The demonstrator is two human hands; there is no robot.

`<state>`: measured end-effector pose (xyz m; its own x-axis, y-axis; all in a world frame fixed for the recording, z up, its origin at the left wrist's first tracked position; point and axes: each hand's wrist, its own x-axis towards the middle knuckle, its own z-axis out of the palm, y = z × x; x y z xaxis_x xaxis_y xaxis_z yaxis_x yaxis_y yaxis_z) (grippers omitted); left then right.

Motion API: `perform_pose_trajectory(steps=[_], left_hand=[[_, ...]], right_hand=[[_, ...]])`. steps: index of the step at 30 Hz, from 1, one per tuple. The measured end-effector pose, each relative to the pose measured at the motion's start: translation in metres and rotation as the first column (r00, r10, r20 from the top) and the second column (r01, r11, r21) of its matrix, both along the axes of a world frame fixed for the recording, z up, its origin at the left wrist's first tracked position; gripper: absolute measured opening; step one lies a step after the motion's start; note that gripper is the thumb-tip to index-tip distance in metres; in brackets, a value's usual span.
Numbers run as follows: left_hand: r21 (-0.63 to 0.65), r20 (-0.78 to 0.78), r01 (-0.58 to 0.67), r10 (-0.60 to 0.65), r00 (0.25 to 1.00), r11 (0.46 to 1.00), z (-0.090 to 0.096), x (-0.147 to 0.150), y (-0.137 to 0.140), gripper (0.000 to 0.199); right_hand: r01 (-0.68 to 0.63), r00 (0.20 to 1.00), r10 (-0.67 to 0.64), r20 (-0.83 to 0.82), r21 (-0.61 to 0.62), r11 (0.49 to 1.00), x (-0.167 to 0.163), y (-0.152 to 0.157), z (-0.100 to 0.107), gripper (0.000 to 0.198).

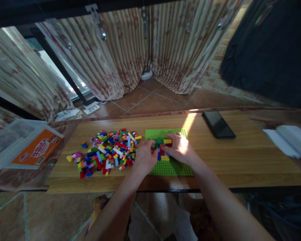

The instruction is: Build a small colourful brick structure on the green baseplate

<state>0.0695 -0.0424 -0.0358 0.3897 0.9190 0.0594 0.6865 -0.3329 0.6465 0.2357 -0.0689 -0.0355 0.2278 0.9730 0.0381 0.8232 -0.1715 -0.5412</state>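
Observation:
A light green studded baseplate [175,170] lies on the wooden board in front of me. On it stands a small structure of toy building bricks [165,158] in green, yellow, red and blue. My left hand [145,155] is at its left side, fingers curled and thumb against the blue bricks. From the right, my right hand [180,147] grips the structure, index finger at its far edge and thumb nearer me. The fingertips cover parts of the bricks. Whether a loose brick is in the left fingers, I cannot tell.
A wide pile of loose bricks [110,150] spreads left of the baseplate. A clear plastic box [27,147] with an orange label stands at the far left. A black phone [218,124] lies at the back right, and white paper [282,143] farther right. Curtains [130,50] hang beyond.

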Motion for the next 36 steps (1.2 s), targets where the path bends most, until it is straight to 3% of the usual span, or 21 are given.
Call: perform_pose_trajectory(steps=[9, 17, 24, 29, 33, 36], left_hand=[[-0.016, 0.000, -0.008, 0.008, 1.000, 1.000, 0.004, 0.002, -0.003, 0.025], [-0.089, 0.012, -0.125, 0.127, 0.992, 0.988, 0.004, 0.010, 0.000, 0.022], [-0.046, 0.018, -0.100, 0.101, 0.995, 0.994, -0.001, 0.008, -0.002, 0.026], [-0.096, 0.070, -0.068, 0.075, 0.995, 0.993, 0.008, -0.001, 0.003, 0.023], [-0.068, 0.139, -0.161, 0.169, 0.976, 0.985, 0.023, -0.024, 0.019, 0.020], [0.010, 0.116, -0.334, 0.330, 0.937, 0.943, 0.032, -0.053, 0.033, 0.022]], right_hand=[[0.049, 0.999, -0.049, -0.022, -0.019, 0.999, -0.003, 0.001, 0.000, 0.051], [0.036, 0.999, -0.037, -0.025, -0.019, 0.999, -0.005, 0.004, -0.001, 0.050], [-0.077, 0.997, 0.077, -0.016, 0.035, 0.996, 0.006, 0.001, -0.010, 0.047], [-0.094, 0.995, 0.097, -0.035, 0.077, 0.993, 0.013, -0.003, -0.014, 0.046], [-0.061, 0.997, 0.064, -0.044, 0.060, 0.996, 0.015, -0.001, -0.016, 0.046], [-0.054, 0.998, 0.057, -0.030, 0.080, 0.995, 0.018, 0.002, -0.020, 0.041]])
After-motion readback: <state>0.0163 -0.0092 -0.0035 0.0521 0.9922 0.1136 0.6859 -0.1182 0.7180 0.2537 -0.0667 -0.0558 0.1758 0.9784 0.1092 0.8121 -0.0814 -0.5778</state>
